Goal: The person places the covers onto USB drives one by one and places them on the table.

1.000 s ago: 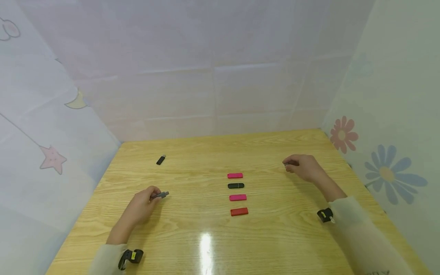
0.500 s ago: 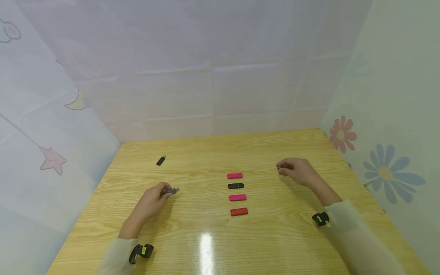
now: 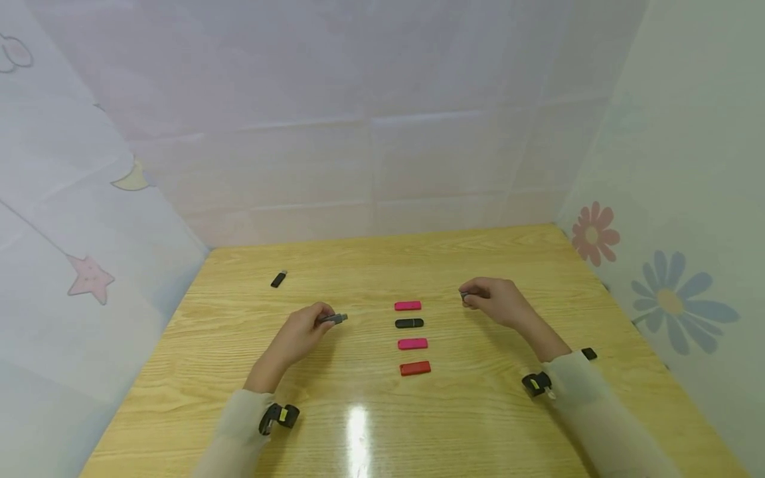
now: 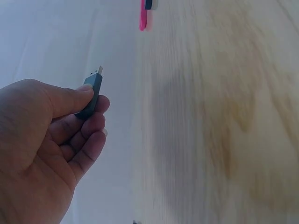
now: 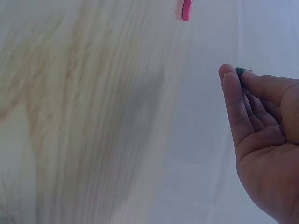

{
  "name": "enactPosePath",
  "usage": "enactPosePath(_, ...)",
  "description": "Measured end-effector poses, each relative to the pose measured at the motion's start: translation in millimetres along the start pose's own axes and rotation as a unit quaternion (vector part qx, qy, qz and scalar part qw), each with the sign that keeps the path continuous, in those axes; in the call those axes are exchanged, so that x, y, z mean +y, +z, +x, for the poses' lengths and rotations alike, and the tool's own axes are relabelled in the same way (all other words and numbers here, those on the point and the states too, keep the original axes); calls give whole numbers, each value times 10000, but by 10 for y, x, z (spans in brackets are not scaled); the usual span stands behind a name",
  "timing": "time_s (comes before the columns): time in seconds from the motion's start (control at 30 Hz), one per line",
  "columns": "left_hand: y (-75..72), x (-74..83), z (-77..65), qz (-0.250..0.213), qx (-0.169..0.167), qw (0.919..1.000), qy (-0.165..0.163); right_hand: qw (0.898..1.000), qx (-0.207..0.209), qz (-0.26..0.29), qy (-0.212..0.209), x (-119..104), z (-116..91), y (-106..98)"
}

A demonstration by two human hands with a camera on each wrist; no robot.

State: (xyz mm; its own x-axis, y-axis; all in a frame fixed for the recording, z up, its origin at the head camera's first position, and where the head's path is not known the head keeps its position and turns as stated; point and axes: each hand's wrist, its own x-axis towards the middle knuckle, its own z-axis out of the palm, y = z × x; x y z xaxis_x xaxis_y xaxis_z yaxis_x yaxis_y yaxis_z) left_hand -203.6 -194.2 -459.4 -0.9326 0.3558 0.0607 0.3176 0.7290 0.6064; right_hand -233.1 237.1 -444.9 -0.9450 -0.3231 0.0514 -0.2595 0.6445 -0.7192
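Note:
In the head view my left hand (image 3: 301, 334) is above the table, left of a column of USB sticks. Between thumb and fingers it grips a dark grey USB stick (image 4: 91, 93), its bare metal plug (image 4: 98, 70) pointing away from the palm. My right hand (image 3: 501, 303), to the right of the column, pinches a small dark cap (image 5: 241, 72) between thumb and fingertips, which hide most of it. The column has a pink USB stick (image 3: 408, 306), a black USB stick (image 3: 409, 323), another pink USB stick (image 3: 413, 344) and a red USB stick (image 3: 415, 368).
A black USB stick (image 3: 278, 279) with its plug bare lies at the back left of the wooden table (image 3: 335, 431). Next to the right sleeve sits a small black item (image 3: 589, 354), partly hidden. Fabric-covered walls (image 3: 370, 166) enclose the table's back and sides.
The left hand has moved right and slightly away from me with the USB stick. The right hand has moved left and slightly nearer with the cap. The column of sticks stays put.

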Motion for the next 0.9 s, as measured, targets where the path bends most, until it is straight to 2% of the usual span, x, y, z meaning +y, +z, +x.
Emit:
enactPosePath(0.33,136,139,155,-176,-33,9995,242,9997,-9,213,-87,-88,55,130)
enactPosePath(0.77,221,306,243,-175,-52,9995,263,9985,-112,479,-221,-188,113,300)
enactPosePath(0.9,250,370,300,-187,-82,9991,369,9983,-123,497,-284,-244,142,360)
